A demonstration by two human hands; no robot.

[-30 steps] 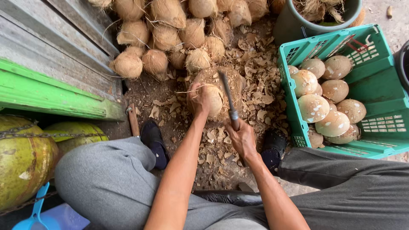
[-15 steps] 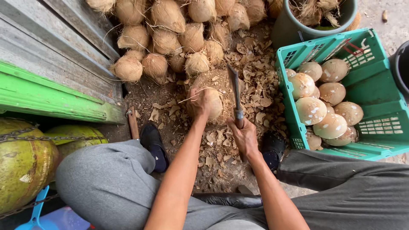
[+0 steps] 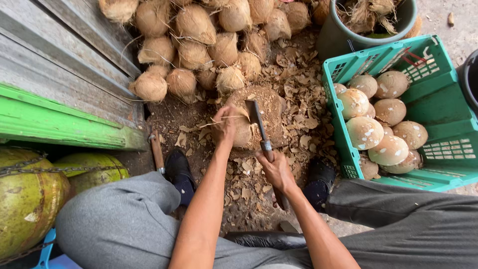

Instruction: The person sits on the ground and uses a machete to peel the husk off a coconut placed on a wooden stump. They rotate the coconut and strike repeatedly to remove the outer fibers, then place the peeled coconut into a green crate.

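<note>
Already, peeled coconuts (image 3: 378, 124) half-filled the green crate (image 3: 443, 107) right of the chopping block (image 3: 266, 107); husked coconuts (image 3: 199, 45) waited behind it. Left hand (image 3: 224, 124) gripped a coconut (image 3: 242, 132) there; right hand (image 3: 276, 172) clenched the cleaver (image 3: 259, 124).

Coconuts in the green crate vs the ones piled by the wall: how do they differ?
The crate coconuts are stripped smooth, pale tan with white patches; the pile coconuts still wear shaggy brown fibre. The crate coconuts sit contained in the green crate; the pile coconuts lie loose on the ground among husk chips. Both are rounded and similar in size. The left hand steadies another coconut while the right hand holds a blade against it.
</note>
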